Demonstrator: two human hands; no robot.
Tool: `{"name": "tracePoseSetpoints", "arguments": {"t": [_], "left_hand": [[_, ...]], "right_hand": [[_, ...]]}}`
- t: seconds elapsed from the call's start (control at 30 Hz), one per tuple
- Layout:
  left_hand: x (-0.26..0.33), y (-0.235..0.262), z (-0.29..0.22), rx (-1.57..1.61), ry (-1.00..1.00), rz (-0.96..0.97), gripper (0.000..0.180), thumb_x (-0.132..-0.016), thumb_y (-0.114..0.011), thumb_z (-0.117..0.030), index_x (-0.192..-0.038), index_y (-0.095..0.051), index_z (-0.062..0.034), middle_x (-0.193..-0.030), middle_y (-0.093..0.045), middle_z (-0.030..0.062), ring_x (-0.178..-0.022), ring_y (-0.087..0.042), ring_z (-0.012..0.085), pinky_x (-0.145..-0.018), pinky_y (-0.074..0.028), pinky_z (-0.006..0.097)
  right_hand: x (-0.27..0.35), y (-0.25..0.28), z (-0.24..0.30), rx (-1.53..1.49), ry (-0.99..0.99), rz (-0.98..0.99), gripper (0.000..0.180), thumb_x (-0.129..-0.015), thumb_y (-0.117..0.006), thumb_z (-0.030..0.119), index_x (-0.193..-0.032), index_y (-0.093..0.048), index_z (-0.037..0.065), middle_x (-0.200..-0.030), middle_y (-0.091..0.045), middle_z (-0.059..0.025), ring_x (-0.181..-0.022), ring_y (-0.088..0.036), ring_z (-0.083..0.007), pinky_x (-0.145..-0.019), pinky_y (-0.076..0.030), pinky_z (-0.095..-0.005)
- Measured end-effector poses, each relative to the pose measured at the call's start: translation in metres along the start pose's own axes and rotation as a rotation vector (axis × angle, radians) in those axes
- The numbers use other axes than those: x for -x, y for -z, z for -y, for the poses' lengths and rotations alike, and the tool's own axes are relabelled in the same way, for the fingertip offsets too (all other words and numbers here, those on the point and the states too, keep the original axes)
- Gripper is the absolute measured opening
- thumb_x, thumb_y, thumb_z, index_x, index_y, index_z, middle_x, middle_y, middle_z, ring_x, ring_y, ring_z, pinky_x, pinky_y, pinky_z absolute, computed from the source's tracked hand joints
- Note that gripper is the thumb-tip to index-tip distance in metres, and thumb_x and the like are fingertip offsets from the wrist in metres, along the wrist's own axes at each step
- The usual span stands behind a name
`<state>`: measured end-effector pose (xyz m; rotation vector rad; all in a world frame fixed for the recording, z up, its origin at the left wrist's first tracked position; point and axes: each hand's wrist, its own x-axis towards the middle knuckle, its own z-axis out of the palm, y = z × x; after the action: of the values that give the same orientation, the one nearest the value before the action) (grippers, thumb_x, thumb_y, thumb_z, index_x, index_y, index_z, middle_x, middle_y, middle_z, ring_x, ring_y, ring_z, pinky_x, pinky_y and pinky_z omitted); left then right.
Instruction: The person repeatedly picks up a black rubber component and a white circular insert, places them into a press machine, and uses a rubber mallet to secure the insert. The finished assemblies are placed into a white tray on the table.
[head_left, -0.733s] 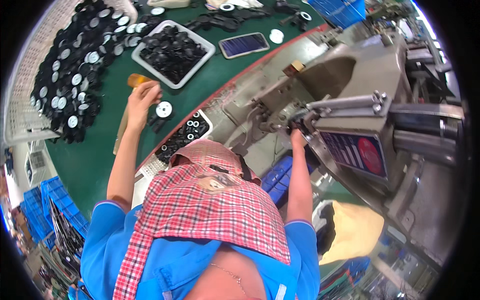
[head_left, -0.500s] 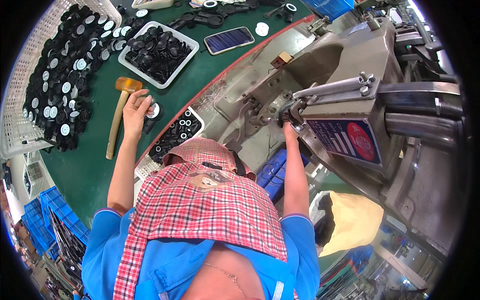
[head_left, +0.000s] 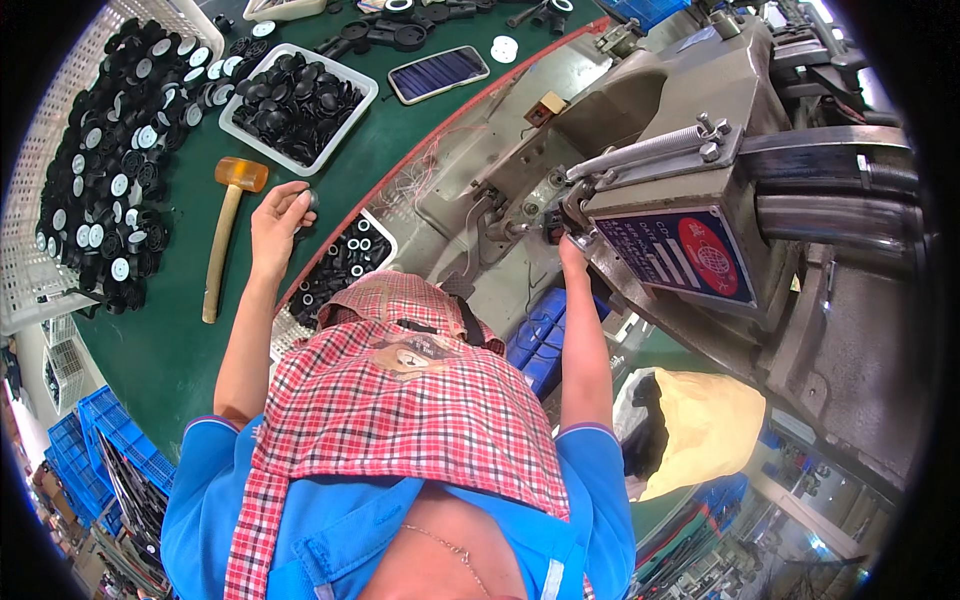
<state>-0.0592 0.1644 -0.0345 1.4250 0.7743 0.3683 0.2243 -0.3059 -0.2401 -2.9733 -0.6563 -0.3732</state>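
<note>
Over the green table, my left hand has its thumb and fingers closed on a small dark round part, partly covered by the fingers. A mallet with an amber head and wooden handle lies just left of that hand. My right hand reaches into the grey metal machine, under its spring-fitted head. Its fingers are mostly hidden there, next to a dark piece.
White tray of black caps; large white basket of black parts with white discs. A phone lies on the table. Near my apron, another white tray holds black parts with white rings. A yellow sack stands at the right.
My left hand has closed on the small dark part; the black piece with a white disc beside it no longer shows. My right hand stays at the machine. The whole view has shifted slightly.
</note>
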Motion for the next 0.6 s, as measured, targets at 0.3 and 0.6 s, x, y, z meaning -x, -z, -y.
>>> {"name": "tracePoseSetpoints", "arguments": {"t": [0.3, 0.6], "left_hand": [[0.001, 0.004, 0.004, 0.03, 0.011, 0.001, 0.025, -0.096, -0.066, -0.014, -0.117, -0.065, 0.0005, -0.097, -0.068, 0.0045, -0.076, -0.061, 0.0079, -0.071, -0.051, 0.022], [0.015, 0.014, 0.011, 0.11, 0.072, -0.043, 0.026, -0.096, -0.066, -0.013, -0.115, -0.06, 0.0039, -0.101, -0.067, 0.0104, -0.085, -0.069, 0.0163, -0.076, -0.057, 0.027]], "right_hand": [[0.008, 0.002, 0.011, -0.08, -0.038, -0.063, 0.037, -0.094, -0.063, 0.021, -0.126, -0.062, 0.003, -0.125, -0.064, -0.0205, -0.118, -0.058, -0.036, -0.103, -0.043, -0.0486], [-0.029, 0.188, 0.122, -1.527, -0.438, 0.331, 0.015, -0.093, -0.073, 0.017, -0.102, -0.068, 0.005, -0.086, -0.065, -0.0007, -0.076, -0.061, -0.0111, -0.071, -0.049, -0.027]]}}
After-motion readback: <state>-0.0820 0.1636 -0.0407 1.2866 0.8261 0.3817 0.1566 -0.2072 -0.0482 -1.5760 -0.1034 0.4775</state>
